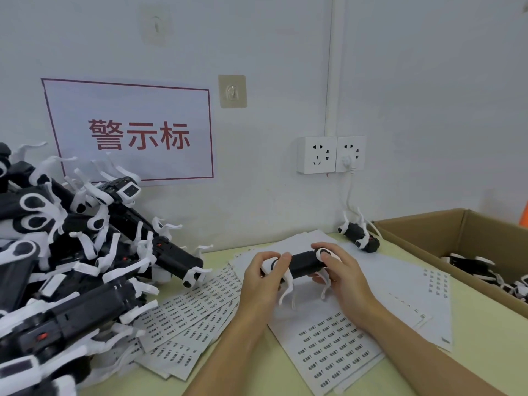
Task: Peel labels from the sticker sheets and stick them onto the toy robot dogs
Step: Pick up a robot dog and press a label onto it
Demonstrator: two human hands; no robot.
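Both hands, left (264,277) and right (340,271), gripped one dog (304,264) over the sheets (328,347); left of it a big pile (71,252) seemingly awaited labels, few dogs lay boxed (471,267).

A small assembly workshop. A heap of identical toy robot dogs (71,252) crowds the desk (471,324), beside sticker sheets (331,347) and a cardboard box (428,232). A red-lettered sign (131,132) hangs on the wall.

Even soft light, slight blur, bowed edges
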